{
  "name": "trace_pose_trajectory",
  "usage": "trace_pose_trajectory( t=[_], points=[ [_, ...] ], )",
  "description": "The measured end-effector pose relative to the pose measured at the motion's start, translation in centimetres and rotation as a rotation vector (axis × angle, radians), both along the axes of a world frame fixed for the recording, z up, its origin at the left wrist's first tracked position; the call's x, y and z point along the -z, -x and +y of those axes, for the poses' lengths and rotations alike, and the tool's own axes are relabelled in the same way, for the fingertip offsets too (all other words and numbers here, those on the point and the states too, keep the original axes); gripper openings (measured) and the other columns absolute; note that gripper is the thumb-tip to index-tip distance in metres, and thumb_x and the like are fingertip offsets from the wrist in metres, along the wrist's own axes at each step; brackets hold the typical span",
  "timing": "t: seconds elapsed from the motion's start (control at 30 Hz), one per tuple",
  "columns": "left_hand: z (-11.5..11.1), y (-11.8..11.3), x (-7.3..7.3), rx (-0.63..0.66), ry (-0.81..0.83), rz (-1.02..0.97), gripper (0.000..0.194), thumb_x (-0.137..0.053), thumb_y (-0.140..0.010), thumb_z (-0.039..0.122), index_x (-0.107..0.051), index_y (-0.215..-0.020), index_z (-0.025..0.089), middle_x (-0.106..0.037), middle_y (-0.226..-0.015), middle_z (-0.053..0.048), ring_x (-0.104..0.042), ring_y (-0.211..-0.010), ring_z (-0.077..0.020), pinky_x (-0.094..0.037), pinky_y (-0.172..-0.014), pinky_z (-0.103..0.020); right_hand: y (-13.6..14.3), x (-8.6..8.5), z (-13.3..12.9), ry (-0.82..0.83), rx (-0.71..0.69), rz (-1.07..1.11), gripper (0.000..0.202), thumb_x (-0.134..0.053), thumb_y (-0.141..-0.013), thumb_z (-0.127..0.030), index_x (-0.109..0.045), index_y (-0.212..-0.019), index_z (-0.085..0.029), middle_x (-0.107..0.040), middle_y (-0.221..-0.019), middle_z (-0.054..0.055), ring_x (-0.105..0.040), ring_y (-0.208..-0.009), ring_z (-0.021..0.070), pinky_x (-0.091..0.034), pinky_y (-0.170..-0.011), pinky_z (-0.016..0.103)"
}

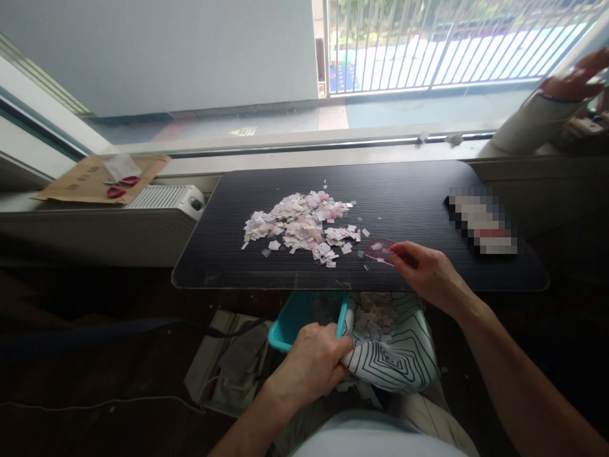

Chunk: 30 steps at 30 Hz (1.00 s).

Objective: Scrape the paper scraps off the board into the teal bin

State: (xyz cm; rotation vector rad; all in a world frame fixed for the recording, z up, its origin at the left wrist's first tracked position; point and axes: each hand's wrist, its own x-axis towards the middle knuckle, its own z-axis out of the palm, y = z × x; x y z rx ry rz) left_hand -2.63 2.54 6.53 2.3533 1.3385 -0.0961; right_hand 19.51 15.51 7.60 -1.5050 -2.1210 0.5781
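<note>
A loose heap of small white and pinkish paper scraps (304,222) lies on the dark tabletop (228,260). At its right side my right hand (423,266) pinches a thin, clear pink plastic piece with a rounded edge (368,249), held low at the tabletop with a few scraps by it. Below the table's front edge, my left hand (314,355) is closed on the edge of a white fabric cover with black line patterns (392,362). The cover's mouth is spread, and more paper scraps (375,314) show inside. Beside that hand is a teal plastic bin (283,324).
A blurred-out flat object (483,222) lies at the table's right. On the left, red-handled scissors (122,186) rest on a brown envelope (71,181) beside a radiator (166,197). A pale box (209,355) stands on the floor; another person's arm (537,114) is at upper right.
</note>
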Motion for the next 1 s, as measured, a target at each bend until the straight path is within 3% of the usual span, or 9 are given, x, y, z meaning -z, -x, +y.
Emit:
trace_pose_trajectory(
  t=[0.1,0.27,0.37,0.47,0.6,0.77,1.0],
  points=[
    [0.8,-1.2,-0.3,0.092,-0.026,0.003,0.011,-0.064,-0.079,0.031,-0.059,-0.078,0.022,-0.058,-0.074,-0.001,-0.056,-0.068,-0.0205,-0.040,-0.062,-0.029,0.0,0.4,0.5,-0.063,0.014,-0.031,0.024,-0.053,-0.083,-0.034,-0.068,-0.094,-0.020,-0.070,-0.076,0.003,-0.062,-0.063,0.0154,-0.043,-0.058,0.025],
    [1.9,-2.9,-1.0,0.196,-0.042,-0.002,0.015,-0.065,-0.079,0.036,-0.060,-0.080,0.022,-0.060,-0.075,-0.003,-0.058,-0.069,-0.0215,-0.041,-0.060,-0.030,-0.5,-0.4,0.2,0.020,-0.172,-0.074,0.024,-0.051,-0.085,-0.036,-0.070,-0.093,-0.023,-0.071,-0.081,0.002,-0.063,-0.066,0.0152,-0.043,-0.057,0.024],
    [2.2,-3.5,-1.4,0.224,-0.056,-0.024,0.016,-0.064,-0.081,0.037,-0.060,-0.081,0.021,-0.060,-0.075,-0.003,-0.059,-0.068,-0.0210,-0.041,-0.060,-0.029,-1.2,-0.9,-0.4,-0.029,-0.126,-0.091,0.025,-0.050,-0.086,-0.036,-0.070,-0.093,-0.022,-0.070,-0.080,0.003,-0.061,-0.064,0.0148,-0.042,-0.055,0.025],
    [2.2,-3.8,-1.6,0.240,-0.053,-0.024,0.016,-0.062,-0.082,0.036,-0.060,-0.081,0.021,-0.060,-0.076,-0.003,-0.059,-0.068,-0.0208,-0.041,-0.060,-0.029,-1.8,-0.8,-1.3,-0.043,-0.117,-0.110,0.024,-0.050,-0.087,-0.035,-0.069,-0.090,-0.021,-0.069,-0.078,0.002,-0.058,-0.061,0.0133,-0.041,-0.055,0.025],
    [2.4,-4.0,-1.6,0.246,-0.046,-0.018,0.016,-0.063,-0.081,0.036,-0.061,-0.083,0.021,-0.061,-0.076,-0.003,-0.060,-0.069,-0.0210,-0.042,-0.061,-0.029,-1.8,-0.5,-2.3,0.056,-0.222,-0.070,0.024,-0.049,-0.088,-0.036,-0.068,-0.085,-0.022,-0.064,-0.070,0.000,-0.053,-0.057,0.0111,-0.039,-0.053,0.024],
    [2.4,-4.2,-1.6,0.244,-0.037,-0.018,0.015,-0.064,-0.081,0.035,-0.062,-0.083,0.020,-0.061,-0.076,-0.003,-0.060,-0.070,-0.0209,-0.043,-0.062,-0.029,-0.5,-0.3,-1.4,-0.005,-0.186,-0.005,0.024,-0.049,-0.088,-0.035,-0.069,-0.090,-0.021,-0.065,-0.076,0.000,-0.053,-0.061,0.0109,-0.040,-0.056,0.023],
    [2.1,-4.2,-1.7,0.230,-0.047,-0.024,0.015,-0.063,-0.082,0.036,-0.061,-0.082,0.021,-0.061,-0.075,-0.003,-0.060,-0.069,-0.0208,-0.042,-0.061,-0.029,-1.0,-0.7,-1.6,0.061,-0.334,-0.032,0.021,-0.050,-0.088,-0.033,-0.069,-0.087,-0.023,-0.063,-0.074,0.000,-0.054,-0.061,0.0110,-0.039,-0.056,0.023]
  ],
)
